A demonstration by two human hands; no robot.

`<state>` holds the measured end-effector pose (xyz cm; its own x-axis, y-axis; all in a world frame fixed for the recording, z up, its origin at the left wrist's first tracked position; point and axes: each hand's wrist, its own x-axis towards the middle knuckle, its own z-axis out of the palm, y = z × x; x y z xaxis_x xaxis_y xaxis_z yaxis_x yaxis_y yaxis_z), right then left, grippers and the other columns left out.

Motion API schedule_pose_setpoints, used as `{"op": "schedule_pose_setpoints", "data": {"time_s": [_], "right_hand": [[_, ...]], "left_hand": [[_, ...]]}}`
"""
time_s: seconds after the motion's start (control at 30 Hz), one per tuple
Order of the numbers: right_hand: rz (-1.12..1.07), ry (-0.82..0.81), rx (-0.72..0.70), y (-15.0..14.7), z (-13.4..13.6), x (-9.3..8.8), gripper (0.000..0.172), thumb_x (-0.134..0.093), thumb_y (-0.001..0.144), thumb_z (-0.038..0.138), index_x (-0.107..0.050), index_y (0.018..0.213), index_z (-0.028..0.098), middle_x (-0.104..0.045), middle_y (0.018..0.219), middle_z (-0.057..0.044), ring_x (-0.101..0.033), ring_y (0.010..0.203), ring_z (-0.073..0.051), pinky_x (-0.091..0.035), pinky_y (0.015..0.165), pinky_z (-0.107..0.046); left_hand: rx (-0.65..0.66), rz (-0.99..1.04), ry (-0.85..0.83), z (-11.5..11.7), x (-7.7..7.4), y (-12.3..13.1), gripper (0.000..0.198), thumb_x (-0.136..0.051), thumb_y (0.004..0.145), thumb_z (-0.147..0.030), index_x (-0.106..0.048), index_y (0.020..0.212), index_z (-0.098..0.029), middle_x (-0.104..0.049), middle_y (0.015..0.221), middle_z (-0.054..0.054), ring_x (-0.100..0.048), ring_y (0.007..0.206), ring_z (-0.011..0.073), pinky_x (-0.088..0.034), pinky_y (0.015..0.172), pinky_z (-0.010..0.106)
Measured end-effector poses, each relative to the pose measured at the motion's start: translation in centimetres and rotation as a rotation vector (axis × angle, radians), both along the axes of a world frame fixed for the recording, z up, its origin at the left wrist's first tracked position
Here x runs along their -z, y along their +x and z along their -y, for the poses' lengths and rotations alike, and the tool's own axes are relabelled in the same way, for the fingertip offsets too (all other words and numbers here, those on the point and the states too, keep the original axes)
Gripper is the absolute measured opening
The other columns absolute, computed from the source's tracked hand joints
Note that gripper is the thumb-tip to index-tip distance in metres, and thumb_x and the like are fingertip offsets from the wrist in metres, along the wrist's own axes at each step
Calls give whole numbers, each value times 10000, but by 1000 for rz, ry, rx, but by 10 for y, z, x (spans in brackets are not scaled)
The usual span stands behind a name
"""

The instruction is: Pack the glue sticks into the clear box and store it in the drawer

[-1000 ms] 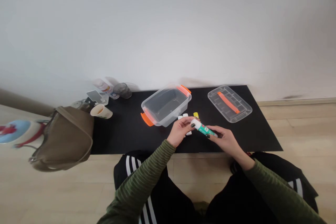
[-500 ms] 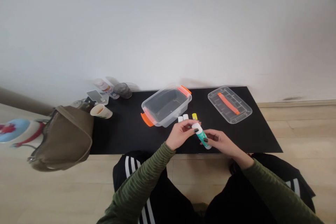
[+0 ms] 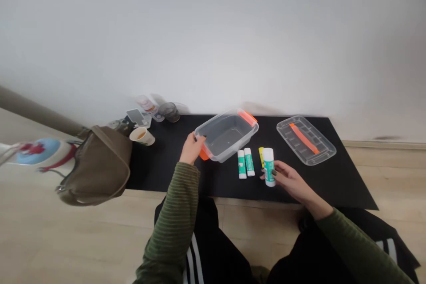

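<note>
Left hand (image 3: 191, 148) now off the stick, its fingers (image 3: 197, 138) at the orange handle (image 3: 203, 154) of a clear plastic tub (image 3: 226, 135), grip unclear; right hand (image 3: 291, 183) with fingers (image 3: 274, 172) clamped around a green-labelled glue stick (image 3: 269, 166), now upright on the black surface (image 3: 159, 173) just beside two similar sticks (image 3: 245, 164).

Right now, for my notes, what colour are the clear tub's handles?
Orange, best seen in the head view on the far handle.

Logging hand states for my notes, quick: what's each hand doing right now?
Left hand: on the box corner, grip unclear.
Right hand: closed, holding a glue stick.
</note>
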<state>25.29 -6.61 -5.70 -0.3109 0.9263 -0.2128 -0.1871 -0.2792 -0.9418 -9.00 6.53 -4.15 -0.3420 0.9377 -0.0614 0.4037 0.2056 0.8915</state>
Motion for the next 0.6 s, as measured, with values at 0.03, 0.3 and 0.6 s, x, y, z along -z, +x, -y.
{"op": "schedule_pose_setpoints", "data": {"time_s": [0.03, 0.3, 0.6], "right_hand": [[7, 21, 18, 0, -2, -1, 341, -680, 853, 432, -628, 1128, 236, -691, 1122, -76, -686, 973, -211, -539, 815, -325], [191, 206, 171, -8, -27, -19, 359, -709, 811, 460, -672, 1074, 218, -719, 1074, -78, -661, 1010, -228, -529, 866, -351], [459, 362, 128, -87, -110, -66, 321, -669, 818, 375, -631, 1060, 169, -727, 988, -83, -696, 878, -192, -549, 761, -315]], "left_hand": [[1, 16, -20, -2, 4, 2, 322, -673, 711, -331, -662, 971, -143, -699, 976, 93, -638, 994, 267, -484, 908, 390], [-75, 291, 104, -13, 12, 20, 302, -582, 682, -195, -649, 971, -136, -677, 921, 64, -627, 809, 175, -490, 763, 306], [33, 296, 255, -9, 9, 32, 299, -619, 680, -212, -658, 971, -158, -696, 971, 67, -640, 894, 185, -485, 844, 315]]}}
